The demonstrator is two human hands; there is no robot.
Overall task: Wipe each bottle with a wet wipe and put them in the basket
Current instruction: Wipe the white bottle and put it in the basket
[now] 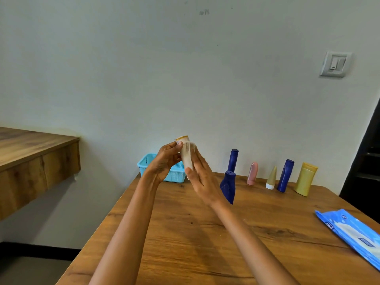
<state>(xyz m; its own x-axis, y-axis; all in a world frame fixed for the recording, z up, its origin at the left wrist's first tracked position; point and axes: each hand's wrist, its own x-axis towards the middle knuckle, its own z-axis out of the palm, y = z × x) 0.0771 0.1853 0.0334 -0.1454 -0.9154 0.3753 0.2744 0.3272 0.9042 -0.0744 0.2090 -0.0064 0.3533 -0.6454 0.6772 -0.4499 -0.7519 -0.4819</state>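
We are seeing soft, even daylight filling the room, faint arm shadows lying on the wooden table (205, 233), motion blur smearing the white bottle (187, 159), and wide-angle bending at the edges.

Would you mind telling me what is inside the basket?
Nothing shows inside the basket; its right part is hidden behind the left hand and held bottle.

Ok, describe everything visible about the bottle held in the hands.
The white bottle looks like plastic, with a yellow-rimmed cap on top. It is held near upright above the wooden table, before the blue basket. The left hand grips its upper part; the right hand lies with straight fingers along its side, blurred.
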